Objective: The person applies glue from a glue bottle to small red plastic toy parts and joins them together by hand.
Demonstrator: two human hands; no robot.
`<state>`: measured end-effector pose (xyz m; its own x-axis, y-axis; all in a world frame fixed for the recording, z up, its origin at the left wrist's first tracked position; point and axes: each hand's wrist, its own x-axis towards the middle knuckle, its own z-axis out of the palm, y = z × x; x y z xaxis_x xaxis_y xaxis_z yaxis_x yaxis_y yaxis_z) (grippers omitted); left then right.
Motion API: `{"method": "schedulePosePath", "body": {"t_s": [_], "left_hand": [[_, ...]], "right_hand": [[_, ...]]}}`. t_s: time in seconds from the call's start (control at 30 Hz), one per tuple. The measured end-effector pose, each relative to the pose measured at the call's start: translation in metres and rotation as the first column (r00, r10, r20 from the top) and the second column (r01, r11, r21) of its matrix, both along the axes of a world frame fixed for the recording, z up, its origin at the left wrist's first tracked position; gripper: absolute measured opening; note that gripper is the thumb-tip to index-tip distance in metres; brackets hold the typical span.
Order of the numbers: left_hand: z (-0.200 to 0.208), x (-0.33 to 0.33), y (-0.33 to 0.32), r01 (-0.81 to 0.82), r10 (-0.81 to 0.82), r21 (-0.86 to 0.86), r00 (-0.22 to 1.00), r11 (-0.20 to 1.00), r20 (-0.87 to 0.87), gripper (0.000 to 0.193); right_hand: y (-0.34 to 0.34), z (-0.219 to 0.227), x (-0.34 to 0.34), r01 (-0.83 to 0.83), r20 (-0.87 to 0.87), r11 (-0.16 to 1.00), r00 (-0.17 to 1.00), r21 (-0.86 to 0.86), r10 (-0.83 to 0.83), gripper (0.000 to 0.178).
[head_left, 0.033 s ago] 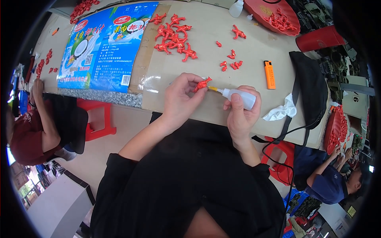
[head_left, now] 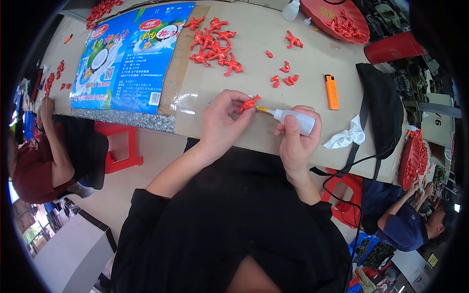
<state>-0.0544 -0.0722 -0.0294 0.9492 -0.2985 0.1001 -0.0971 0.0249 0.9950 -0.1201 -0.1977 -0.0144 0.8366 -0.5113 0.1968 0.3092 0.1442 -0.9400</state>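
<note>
Between the fingertips of my left hand is a small glossy red figurine, partly covered by the fingers. My right hand grips a white squeeze bottle lying tilted in the palm, thumb on its side. The bottle's thin yellowish nozzle points left and reaches up to the figurine; whether the tip touches it I cannot tell. Beyond my hands, a pile of red figurines lies on the table. Several small red parts and a lone figurine are scattered to its right.
An orange lighter, a crumpled white tissue and a black pouch with straps lie to the right. Farther back are a red tray of parts and another white bottle. Blue printed cardboard covers the left. People work on both sides.
</note>
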Motion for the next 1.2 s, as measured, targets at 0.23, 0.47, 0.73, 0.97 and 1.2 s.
{"method": "schedulePosePath", "body": {"t_s": [0.23, 0.47, 0.73, 0.97, 1.2], "left_hand": [[0.004, 0.001, 0.003, 0.043, -0.045, -0.030, 0.997, 0.999, -0.056, 0.019], [0.023, 0.012, 0.013, 0.301, -0.330, -0.187, 0.932, 0.935, -0.148, 0.025], [0.014, 0.024, 0.019, 0.274, -0.575, -0.618, 0.734, 0.737, -0.360, 0.034], [0.015, 0.025, 0.017, 0.159, -0.728, -0.789, 0.524, 0.594, -0.443, 0.023], [0.007, 0.027, 0.018, 0.212, -0.827, -0.863, 0.457, 0.458, -0.327, 0.027]], "right_hand": [[-0.003, 0.000, 0.004, -0.009, 0.040, 0.992, 0.999, 0.124, 0.004, 0.018], [-0.018, 0.014, 0.013, -0.113, 0.009, 0.832, 0.992, 0.543, 0.129, 0.025], [-0.026, 0.023, 0.020, -0.216, 0.045, 0.850, 0.974, 0.481, 0.222, 0.023], [-0.016, 0.014, 0.015, -0.167, 0.102, 0.959, 0.984, 0.228, 0.147, 0.019], [-0.015, 0.013, 0.012, -0.153, 0.121, 0.966, 0.984, 0.209, 0.130, 0.022]]}}
